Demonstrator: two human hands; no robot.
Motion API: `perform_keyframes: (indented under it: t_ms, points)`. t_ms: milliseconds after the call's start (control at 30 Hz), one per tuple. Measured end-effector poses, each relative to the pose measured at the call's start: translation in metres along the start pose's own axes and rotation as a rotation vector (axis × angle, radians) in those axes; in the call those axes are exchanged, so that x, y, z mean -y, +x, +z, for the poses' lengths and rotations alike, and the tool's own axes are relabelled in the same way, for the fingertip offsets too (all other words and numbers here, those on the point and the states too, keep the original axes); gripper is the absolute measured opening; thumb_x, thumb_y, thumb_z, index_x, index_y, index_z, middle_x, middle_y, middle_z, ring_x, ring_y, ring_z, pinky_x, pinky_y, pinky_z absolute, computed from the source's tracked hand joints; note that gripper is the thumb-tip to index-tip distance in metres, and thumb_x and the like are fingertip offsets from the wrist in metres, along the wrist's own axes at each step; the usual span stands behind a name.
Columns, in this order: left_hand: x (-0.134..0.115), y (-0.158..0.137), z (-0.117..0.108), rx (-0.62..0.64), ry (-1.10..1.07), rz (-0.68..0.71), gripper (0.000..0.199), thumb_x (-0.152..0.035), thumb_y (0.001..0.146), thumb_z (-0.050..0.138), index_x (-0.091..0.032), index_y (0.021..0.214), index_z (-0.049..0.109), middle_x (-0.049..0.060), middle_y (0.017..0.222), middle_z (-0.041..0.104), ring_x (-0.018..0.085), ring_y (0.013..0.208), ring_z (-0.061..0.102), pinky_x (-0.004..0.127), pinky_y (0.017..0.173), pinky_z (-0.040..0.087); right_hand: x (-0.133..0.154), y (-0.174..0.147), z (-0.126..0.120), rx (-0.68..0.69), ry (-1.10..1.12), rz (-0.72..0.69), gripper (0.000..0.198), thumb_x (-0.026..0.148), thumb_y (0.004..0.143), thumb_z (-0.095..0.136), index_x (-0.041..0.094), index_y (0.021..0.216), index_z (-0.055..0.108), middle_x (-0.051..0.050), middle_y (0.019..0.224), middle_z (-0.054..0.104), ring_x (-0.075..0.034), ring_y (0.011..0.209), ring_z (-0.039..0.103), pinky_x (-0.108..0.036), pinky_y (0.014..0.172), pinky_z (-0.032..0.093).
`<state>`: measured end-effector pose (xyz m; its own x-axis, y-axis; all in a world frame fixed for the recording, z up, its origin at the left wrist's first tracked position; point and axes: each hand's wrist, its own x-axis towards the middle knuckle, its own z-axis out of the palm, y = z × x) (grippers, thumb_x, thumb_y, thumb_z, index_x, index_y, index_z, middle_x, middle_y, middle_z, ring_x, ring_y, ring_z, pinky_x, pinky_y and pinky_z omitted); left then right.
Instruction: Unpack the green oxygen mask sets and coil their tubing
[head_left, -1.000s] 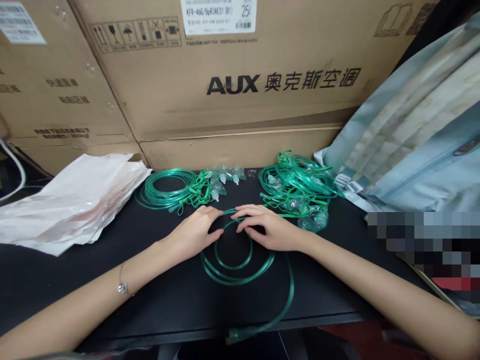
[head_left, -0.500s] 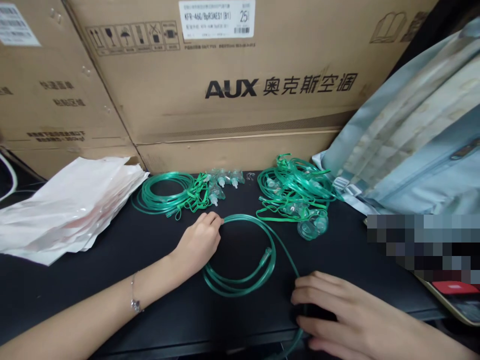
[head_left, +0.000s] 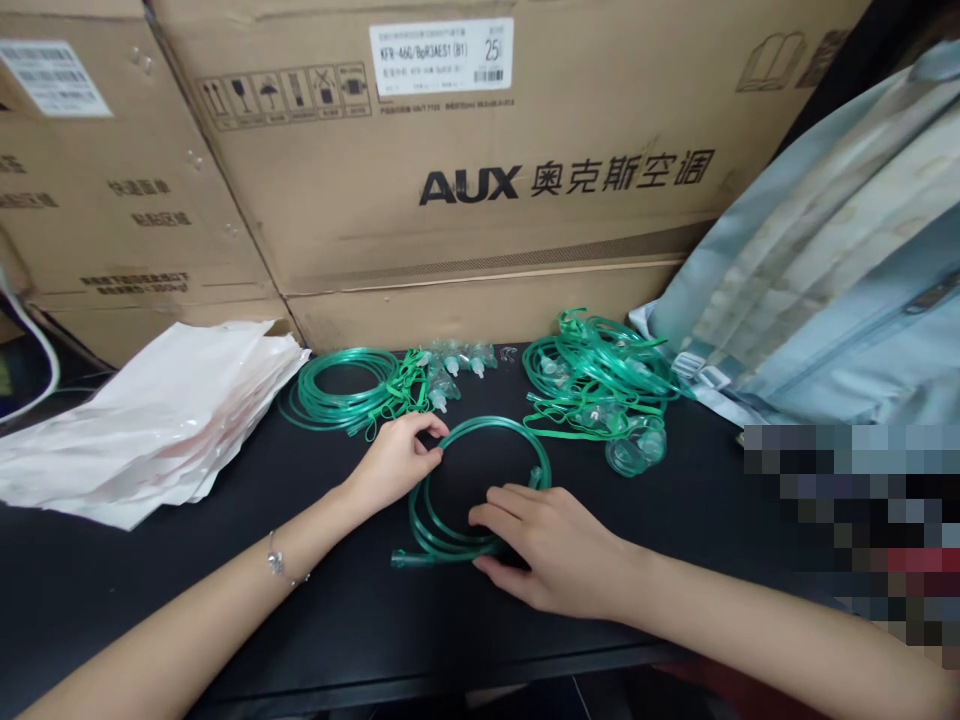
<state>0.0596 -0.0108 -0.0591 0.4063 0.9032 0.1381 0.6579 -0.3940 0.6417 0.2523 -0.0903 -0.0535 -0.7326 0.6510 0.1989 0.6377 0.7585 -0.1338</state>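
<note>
A coil of green plastic tubing [head_left: 442, 548] lies on the black table [head_left: 322, 630] in front of me. My left hand [head_left: 397, 450] is closed on the coil's upper left, thumb and forefinger pinching the tube. At the lower right, my right hand [head_left: 551, 545] has its fingers curled over the loops and its thumb at their near side, covering that stretch. One tube end with a green connector [head_left: 407, 560] sticks out to the left below the loops. Another clear green connector [head_left: 535, 477] shows inside the right side, just above my right fingers.
Behind my left hand lie another tubing coil [head_left: 311, 405], green straps [head_left: 411, 385] and clear mask parts [head_left: 454, 365]. Tangled green tubing [head_left: 600, 355] with masks [head_left: 636, 447] lies back right. White packets [head_left: 150, 420], a cardboard box [head_left: 480, 240] and a light-blue bag [head_left: 840, 270] border the table.
My right hand has moved left onto the coil, bringing the loose tube length round; its end now shows at the lower left. My left hand stays at the upper left of the loops.
</note>
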Motion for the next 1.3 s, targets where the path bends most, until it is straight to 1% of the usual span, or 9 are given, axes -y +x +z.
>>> perform_keyframes:
  t_ms: [167, 367, 500, 633, 800, 867, 967, 1100, 1300]
  points:
    - [0.001, -0.002, -0.002, 0.027, -0.061, -0.035, 0.018, -0.015, 0.067, 0.050, -0.015, 0.085, 0.056, 0.003, 0.090, 0.054, 0.006, 0.051, 0.050, 0.021, 0.051, 0.042, 0.000, 0.001, 0.008, -0.053, -0.164, 0.016, 0.016, 0.030, 0.079, 0.049, 0.016, 0.073, 0.055, -0.007, 0.080, 0.054, -0.019, 0.074, 0.049, -0.031, 0.064, 0.037]
    - [-0.002, -0.015, -0.009, 0.100, 0.120, -0.155, 0.031, -0.023, 0.066, 0.053, -0.016, 0.096, 0.051, 0.002, 0.085, 0.057, 0.013, 0.059, 0.055, 0.025, 0.055, 0.042, -0.009, -0.009, 0.006, 0.004, -0.212, -0.088, 0.016, 0.020, 0.084, 0.044, 0.015, 0.093, 0.056, -0.008, 0.086, 0.056, -0.019, 0.078, 0.050, -0.033, 0.070, 0.038]
    - [-0.018, -0.025, -0.011, 0.209, 0.336, -0.200, 0.012, -0.024, 0.064, 0.051, -0.019, 0.076, 0.051, 0.001, 0.069, 0.057, 0.019, 0.067, 0.057, 0.027, 0.055, 0.039, -0.009, -0.013, 0.002, 0.083, -0.217, -0.307, 0.022, 0.014, 0.085, 0.041, 0.014, 0.103, 0.054, -0.008, 0.091, 0.059, -0.020, 0.085, 0.054, -0.034, 0.074, 0.042]
    - [-0.033, -0.029, -0.011, 0.193, 0.477, -0.165, 0.004, -0.021, 0.066, 0.046, -0.019, 0.067, 0.043, 0.005, 0.072, 0.056, 0.022, 0.068, 0.058, 0.029, 0.053, 0.037, 0.003, -0.015, 0.002, 0.075, -0.293, -0.332, 0.022, 0.015, 0.079, 0.046, 0.010, 0.097, 0.057, -0.015, 0.099, 0.061, -0.025, 0.092, 0.056, -0.037, 0.078, 0.043]
    - [-0.031, -0.029, -0.027, 0.152, 0.075, -0.174, 0.010, -0.019, 0.071, 0.042, -0.020, 0.065, 0.034, -0.001, 0.060, 0.052, 0.014, 0.056, 0.054, 0.024, 0.048, 0.037, 0.013, -0.001, -0.028, 0.289, -0.205, -0.338, 0.019, 0.015, 0.080, 0.045, 0.010, 0.095, 0.056, -0.010, 0.079, 0.065, -0.020, 0.068, 0.060, -0.033, 0.070, 0.045]
    - [-0.028, -0.027, -0.046, 0.144, -0.215, -0.184, 0.010, -0.023, 0.074, 0.043, -0.020, 0.071, 0.034, -0.004, 0.057, 0.052, 0.012, 0.051, 0.052, 0.021, 0.044, 0.037, 0.010, 0.015, -0.048, 0.356, -0.138, -0.323, 0.021, 0.017, 0.084, 0.041, 0.011, 0.100, 0.053, -0.005, 0.064, 0.062, -0.018, 0.058, 0.057, -0.029, 0.058, 0.042]
    - [-0.019, -0.018, -0.086, -0.068, -0.361, -0.143, 0.020, -0.032, 0.074, 0.050, -0.019, 0.086, 0.039, -0.005, 0.056, 0.051, 0.011, 0.051, 0.051, 0.019, 0.045, 0.039, -0.004, 0.054, -0.072, 0.233, -0.129, -0.303, 0.028, 0.026, 0.091, 0.033, 0.014, 0.112, 0.046, -0.004, 0.062, 0.060, -0.018, 0.058, 0.056, -0.027, 0.053, 0.036]
    - [0.009, 0.011, -0.133, -0.367, 0.131, -0.285, 0.038, -0.031, 0.077, 0.052, -0.016, 0.109, 0.038, 0.002, 0.075, 0.060, 0.014, 0.060, 0.058, 0.022, 0.051, 0.044, -0.036, 0.135, -0.071, 0.056, -0.105, -0.392, 0.034, 0.042, 0.092, 0.032, 0.018, 0.110, 0.048, -0.005, 0.080, 0.063, -0.018, 0.075, 0.057, -0.030, 0.071, 0.038]
    - [0.055, 0.056, -0.140, -0.285, 0.611, -0.533, 0.025, -0.021, 0.071, 0.061, -0.010, 0.092, 0.056, 0.018, 0.097, 0.063, 0.029, 0.097, 0.058, 0.034, 0.077, 0.044, -0.069, 0.229, -0.011, 0.090, -0.199, -0.348, 0.027, 0.029, 0.092, 0.036, 0.012, 0.096, 0.057, -0.010, 0.089, 0.060, -0.019, 0.085, 0.053, -0.033, 0.078, 0.039]
